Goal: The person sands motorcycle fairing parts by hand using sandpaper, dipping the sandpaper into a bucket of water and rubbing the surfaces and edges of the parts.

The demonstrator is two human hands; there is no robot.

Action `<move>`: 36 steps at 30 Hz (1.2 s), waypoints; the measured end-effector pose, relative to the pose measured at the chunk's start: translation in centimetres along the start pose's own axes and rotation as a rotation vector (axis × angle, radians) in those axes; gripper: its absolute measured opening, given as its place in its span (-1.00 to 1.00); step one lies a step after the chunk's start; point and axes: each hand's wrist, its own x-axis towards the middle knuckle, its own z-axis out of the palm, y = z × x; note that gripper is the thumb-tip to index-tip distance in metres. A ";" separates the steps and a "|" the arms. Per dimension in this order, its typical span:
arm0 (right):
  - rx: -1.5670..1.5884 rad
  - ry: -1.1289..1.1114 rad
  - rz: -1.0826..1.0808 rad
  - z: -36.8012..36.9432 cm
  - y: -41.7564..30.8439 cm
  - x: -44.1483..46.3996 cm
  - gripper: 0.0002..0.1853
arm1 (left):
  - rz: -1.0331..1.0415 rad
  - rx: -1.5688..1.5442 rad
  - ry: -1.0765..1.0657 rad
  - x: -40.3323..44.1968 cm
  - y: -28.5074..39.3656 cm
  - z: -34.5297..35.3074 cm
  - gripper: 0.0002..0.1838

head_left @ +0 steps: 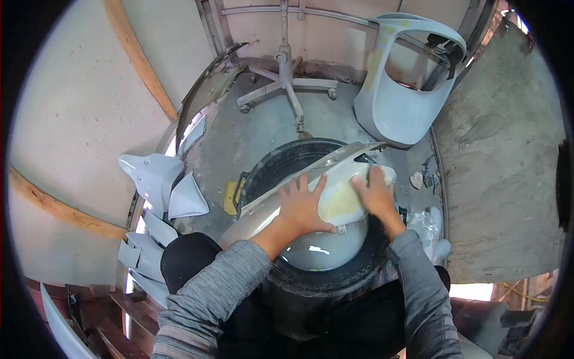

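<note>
A curved, glossy pale body panel (254,224) lies slanted across a black tub (287,287) between my knees. Its upper right end carries a yellowish patch (338,200). Cloudy greyish water (323,251) fills the tub below. My left hand (299,206) lies spread on the middle of the panel, fingers apart, thumb by the lower edge. On the right end, my right hand (375,194) presses down beside the yellowish patch with bent fingers. Whether something thin sits under those fingers is hidden.
White molded panels (156,176) lie on the left. A yellow block (232,197) is beside the tub. A wheeled stand (286,78) and a large white shell (406,107) stand behind. Clear plastic (423,230) lies right of the tub. Boards and walls surround the floor.
</note>
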 end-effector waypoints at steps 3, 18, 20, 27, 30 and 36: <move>0.032 0.004 0.084 0.2 0.1 0.4 0.04 | -0.015 0.024 -0.025 0.0 0.2 -0.1 0.48; 0.055 -0.036 0.107 0.1 0.2 0.7 0.08 | -0.035 0.084 0.020 -0.2 0.8 0.2 0.47; -0.043 -0.027 0.067 1.2 -1.0 -0.2 0.07 | -0.047 0.052 -0.017 -0.4 1.2 -0.3 0.46; 0.035 -0.022 0.089 0.0 -0.1 0.5 0.04 | -0.057 0.052 -0.028 -0.5 1.4 -0.2 0.45; -0.127 -0.118 -0.219 0.7 -3.2 -3.1 0.05 | -0.063 0.073 -0.024 -0.7 1.8 0.3 0.45; 0.063 -0.026 0.216 0.2 -1.5 0.3 0.04 | -0.068 0.080 0.014 -0.7 1.9 0.1 0.43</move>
